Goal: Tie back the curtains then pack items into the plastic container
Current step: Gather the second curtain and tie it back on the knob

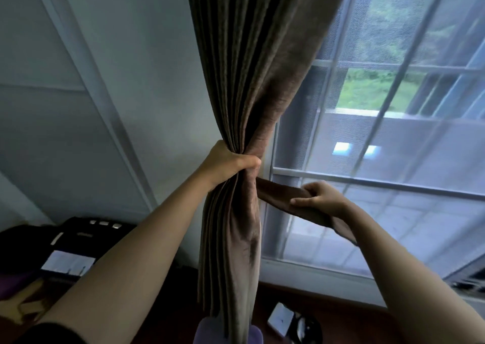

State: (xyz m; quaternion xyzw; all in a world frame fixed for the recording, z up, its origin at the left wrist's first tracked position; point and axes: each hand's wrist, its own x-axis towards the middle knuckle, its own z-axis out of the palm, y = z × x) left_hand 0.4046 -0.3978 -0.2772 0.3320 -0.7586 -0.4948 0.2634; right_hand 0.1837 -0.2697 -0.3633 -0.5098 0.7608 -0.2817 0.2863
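A brown pleated curtain [252, 63] hangs in the middle of the view, gathered into a tight bunch at mid-height. My left hand [228, 164] is clenched around that bunch from the left. A brown fabric tieback strip [278, 195] runs from behind the bunch out to the right. My right hand [321, 196] grips this strip just right of the curtain and holds it taut. The strip's loose end drapes over my right wrist. No plastic container is visible.
A window [393, 175] with white bars and a sheer mesh fills the right side. A pale wall [91, 107] is on the left. Dark bags and papers [68, 262] lie low at the left. Small items [294, 320] rest on the wooden floor below.
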